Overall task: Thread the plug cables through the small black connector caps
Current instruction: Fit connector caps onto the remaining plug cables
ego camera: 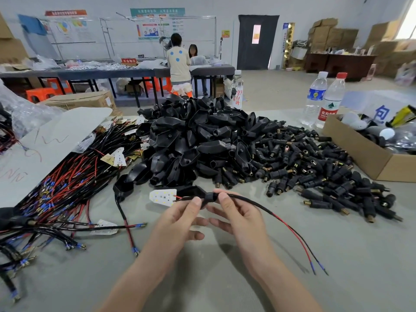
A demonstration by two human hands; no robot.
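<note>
— Where is the cable being worked on?
— Just over the desk (pixel 225 284), between both hands. The left grip (pixel 177 219) pinches the cable (pixel 263 207) with thumb and forefinger close to the white LED board (pixel 163 197) at its end. The right grip (pixel 240 217) pinches it a little further along.
— And the cap?
— A small black cap (pixel 210 197) sits around the cable, right between the two thumbs. A black shell (pixel 191 190) lies just behind the left thumb; I cannot tell whether it is joined to the cap.
— The free end?
— It trails off to the right and down, splitting into a red and a black wire with blue-tipped ends (pixel 314 267).
— What lies around?
— A heap of black housings (pixel 198 136) ahead, small plug connectors (pixel 315 172) spread to its right, and a bundle of red and black cables (pixel 67 176) at left. A cardboard box (pixel 360 152) and two water bottles (pixel 315 97) stand at right
</note>
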